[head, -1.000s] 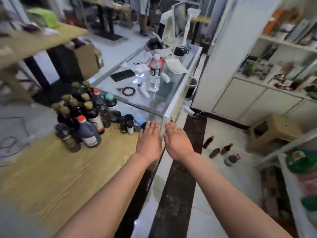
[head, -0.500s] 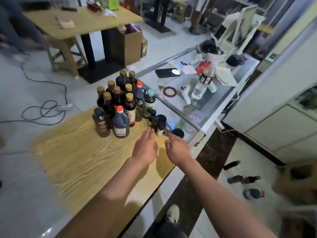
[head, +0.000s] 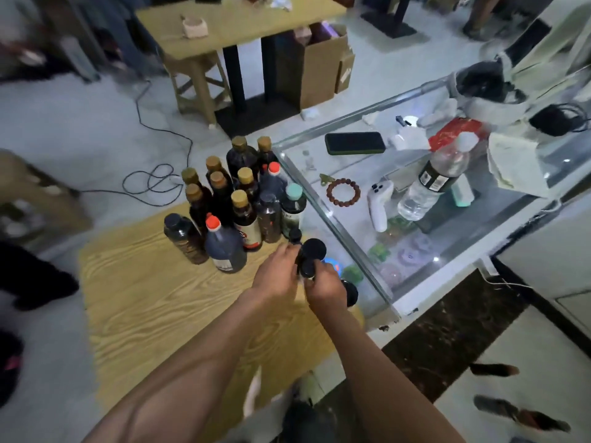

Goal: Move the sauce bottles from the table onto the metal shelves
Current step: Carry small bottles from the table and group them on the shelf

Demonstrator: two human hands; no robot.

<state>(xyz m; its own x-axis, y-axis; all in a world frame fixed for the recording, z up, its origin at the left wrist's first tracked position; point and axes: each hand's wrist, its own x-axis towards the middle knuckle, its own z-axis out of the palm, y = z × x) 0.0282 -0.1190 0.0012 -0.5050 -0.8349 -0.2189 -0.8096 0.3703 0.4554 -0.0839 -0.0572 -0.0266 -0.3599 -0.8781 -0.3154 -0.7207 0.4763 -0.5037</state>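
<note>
Location: the sauce bottles (head: 236, 206) stand upright in a tight cluster at the far right corner of the wooden table (head: 153, 302), at about 12 o'clock from the hands and just beside the glass counter (head: 358, 238).
Small bottles: several short black-capped bottles (head: 311, 251) sit at the cluster's 4 o'clock edge, touching one another.
Left hand (head: 278, 276): fingers curl round a small black-capped bottle; grip appears closed.
Right hand (head: 326, 286): fingers curl round a neighbouring small bottle at its cap and shoulder.
Handling: judged rigid, probably glass or hard plastic; full ones are heavy for their size, smooth-walled, breakable if knocked.
Hold: round the body below the cap, not the cap alone.
Risk: close packing; lifting one may topple neighbours.
Shelves: not in view.
</note>
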